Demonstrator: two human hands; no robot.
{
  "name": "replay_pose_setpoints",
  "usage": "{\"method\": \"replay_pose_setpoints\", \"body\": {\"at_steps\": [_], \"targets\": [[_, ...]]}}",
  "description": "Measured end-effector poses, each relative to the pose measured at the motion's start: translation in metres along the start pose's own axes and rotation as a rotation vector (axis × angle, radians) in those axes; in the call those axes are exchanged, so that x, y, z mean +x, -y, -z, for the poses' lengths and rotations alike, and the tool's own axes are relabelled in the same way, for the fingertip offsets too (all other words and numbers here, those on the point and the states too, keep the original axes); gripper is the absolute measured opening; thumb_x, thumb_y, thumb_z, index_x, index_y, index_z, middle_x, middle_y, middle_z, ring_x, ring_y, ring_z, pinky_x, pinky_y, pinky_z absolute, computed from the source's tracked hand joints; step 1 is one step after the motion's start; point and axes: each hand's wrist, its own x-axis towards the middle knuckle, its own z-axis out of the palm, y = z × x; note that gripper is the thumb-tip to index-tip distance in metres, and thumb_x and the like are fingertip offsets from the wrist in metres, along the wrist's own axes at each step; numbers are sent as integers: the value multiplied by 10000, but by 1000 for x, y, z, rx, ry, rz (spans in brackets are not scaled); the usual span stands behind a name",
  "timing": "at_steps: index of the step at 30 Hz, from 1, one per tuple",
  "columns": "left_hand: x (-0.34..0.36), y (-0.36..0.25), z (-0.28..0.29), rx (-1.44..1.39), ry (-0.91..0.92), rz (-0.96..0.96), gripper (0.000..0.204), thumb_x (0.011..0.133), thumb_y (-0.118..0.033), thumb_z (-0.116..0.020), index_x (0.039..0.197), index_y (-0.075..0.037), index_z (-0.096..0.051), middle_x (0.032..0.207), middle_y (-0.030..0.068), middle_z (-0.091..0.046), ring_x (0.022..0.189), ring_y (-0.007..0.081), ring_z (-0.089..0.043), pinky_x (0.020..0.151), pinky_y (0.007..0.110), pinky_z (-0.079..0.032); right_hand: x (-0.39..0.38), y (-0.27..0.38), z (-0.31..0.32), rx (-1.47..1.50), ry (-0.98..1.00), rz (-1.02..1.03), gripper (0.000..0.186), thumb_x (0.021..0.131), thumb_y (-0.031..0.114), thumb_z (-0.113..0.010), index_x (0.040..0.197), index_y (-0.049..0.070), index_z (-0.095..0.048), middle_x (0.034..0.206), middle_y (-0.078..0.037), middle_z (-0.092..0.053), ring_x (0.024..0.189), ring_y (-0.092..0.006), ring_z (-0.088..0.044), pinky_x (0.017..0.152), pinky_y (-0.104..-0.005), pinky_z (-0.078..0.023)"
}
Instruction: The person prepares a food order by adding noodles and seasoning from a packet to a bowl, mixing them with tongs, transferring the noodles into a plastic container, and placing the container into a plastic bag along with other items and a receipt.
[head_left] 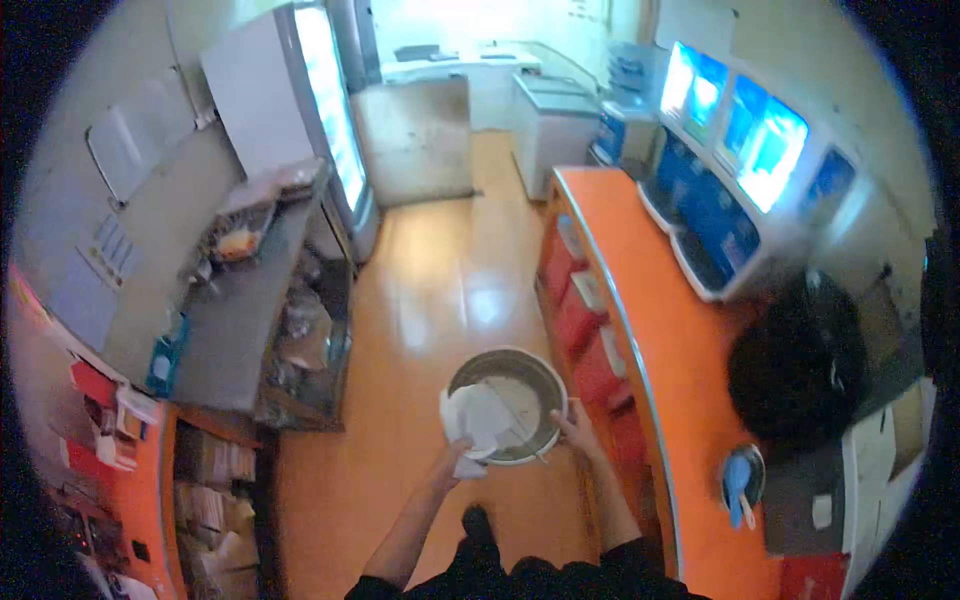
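A large, round, pale-rimmed pot [545, 385] is held in front of my body, above the floor. My right hand [575, 425] grips the right side of its rim, with the thumb on the rim. My left hand [458, 455] closes on a white, flat piece [480, 415] that lies over the left part of the pot and hides that side's rim. Blur leaves unclear whether this piece is a cloth, a plate or a lid. The pot's bottom shows light grey, with some small marks on it.
An orange counter [620, 240] runs along my right, bearing drink dispensers [705, 215], a dark round object [795, 365] and a small bowl with blue-handled utensils [740, 485]. On the left stand a grey table [225, 330], an orange shelf unit [170, 480] and a tall fridge [265, 95].
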Motion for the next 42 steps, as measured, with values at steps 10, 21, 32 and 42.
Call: {"method": "replay_pose_setpoints", "body": {"at_steps": [10,21,32,42], "targets": [[276,-254,-1,129,237,-48,440,856,-222,-518,1216,9,-413,1022,163,-549,790,255,-613,652,348,-548,305,148,-40,236,64,-15,487,867,307,-516,1224,-13,-435,1117,-101,-548,1006,-207,-537,882,-329,-419],[502,-549,55,257,-577,-568,217,829,-206,-540,967,-38,-536,739,52,-563,574,168,-545,504,298,-487,691,297,-71,367,-47,-33,434,861,333,-531,1084,-40,-533,996,-111,-593,895,-234,-586,721,-338,-475],[967,-800,-118,401,-500,-551,292,830,-345,-551,867,-66,-631,750,95,-608,647,198,-585,580,362,-449,1035,469,33,549,-157,-42,391,879,291,-487,1129,-9,-473,998,-111,-578,897,-253,-580,783,-389,-483],[1162,-1022,-259,618,-347,-1258,334,693,-9,-609,1003,-56,-497,844,86,-567,709,184,-602,560,299,-515,1408,637,112,435,8,27,430,874,346,-493,1168,31,-470,1075,-90,-566,952,-231,-563,808,-376,-463]]}}
